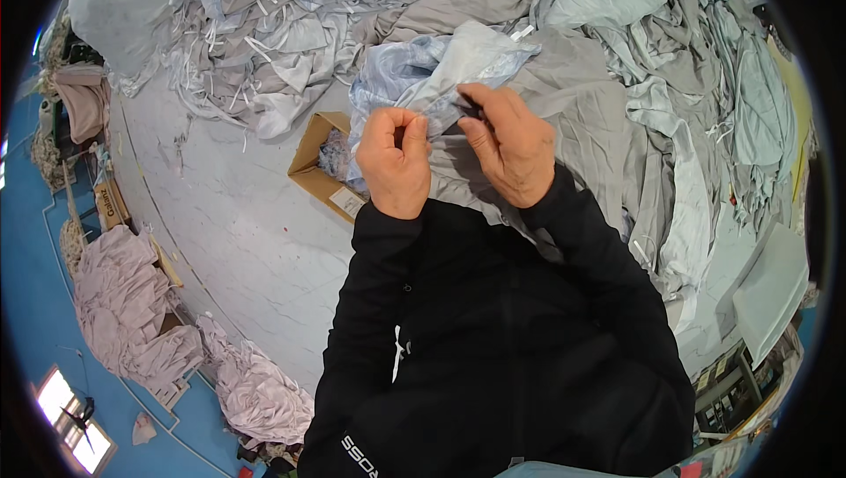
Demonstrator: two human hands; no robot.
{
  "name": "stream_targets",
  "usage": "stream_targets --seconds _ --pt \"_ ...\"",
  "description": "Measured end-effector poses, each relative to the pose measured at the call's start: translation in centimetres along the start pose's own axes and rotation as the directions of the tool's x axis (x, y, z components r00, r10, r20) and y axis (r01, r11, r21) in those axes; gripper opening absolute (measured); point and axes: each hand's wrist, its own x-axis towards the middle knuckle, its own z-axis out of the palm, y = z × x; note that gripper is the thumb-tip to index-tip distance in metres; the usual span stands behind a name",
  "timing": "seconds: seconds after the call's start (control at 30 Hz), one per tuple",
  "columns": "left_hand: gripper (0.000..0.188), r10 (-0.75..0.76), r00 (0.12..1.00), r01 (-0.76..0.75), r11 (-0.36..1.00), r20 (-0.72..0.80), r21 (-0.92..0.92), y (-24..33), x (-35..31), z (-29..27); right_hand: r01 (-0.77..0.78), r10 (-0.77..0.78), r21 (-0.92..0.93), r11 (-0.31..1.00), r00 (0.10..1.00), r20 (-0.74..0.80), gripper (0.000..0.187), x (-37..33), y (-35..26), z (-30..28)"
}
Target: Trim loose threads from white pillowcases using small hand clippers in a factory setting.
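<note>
Nearest me was the front of my black jacket [493, 346], its sleeves running up to both wrists. My left hand [393, 163] was curled closed, thumb tip against forefinger; I could not tell whether a bit of cloth was caught between them. My right hand [511, 148] was just beside it, thumb and forefinger spread apart, with nothing visible between their tips.

The light-blue patterned cloth [449, 64] lay bunched under and just beyond my hands, its paler part folded over the top. Left of it, near my left hand, sat a small cardboard box [322, 185] with crumpled, see-through material [335, 156] inside. Grey fabric [573, 117] spread in creases to the right.

The pale marbled tabletop [238, 214] reached away to my left. Farther off, a tangled heap of pale fabric [264, 46] with white strips was piled along the far side, and pinkish fabric [128, 311] lay beyond the left edge.
</note>
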Motion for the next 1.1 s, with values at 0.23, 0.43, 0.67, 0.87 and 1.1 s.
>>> stream_targets --seconds 0.23,0.43,0.67,0.87,1.1 --pt "0.009 0.096 0.995 -0.098 0.988 -0.026 -0.117 -1.1 -0.7 0.6 0.054 -0.050 -0.141 0.989 0.998 0.030 0.036 -0.3 -0.2 0.4" --pt "0.009 0.162 0.987 -0.162 0.953 -0.023 -0.256 -0.7 -1.2 0.3 0.070 -0.069 -0.126 0.990 0.998 0.007 0.034 -0.2 0.0 0.8" --pt "0.007 0.079 0.987 -0.141 0.854 -0.142 -0.500 2.2 -2.4 -3.0 0.005 -0.005 -0.018 1.000 1.000 -0.002 0.032 -0.4 0.7 1.3" --pt "0.010 0.018 0.939 -0.175 0.884 -0.344 -0.432 0.4 -1.3 -12.1 -0.038 0.037 0.109 0.993 0.999 0.010 0.029 -0.5 0.5 1.4" --pt "0.008 0.072 0.977 0.102 0.669 -0.201 0.737 -14.8 -2.2 -17.4 -0.079 0.077 0.149 0.986 0.997 0.020 0.028 -0.8 0.3 0.9"
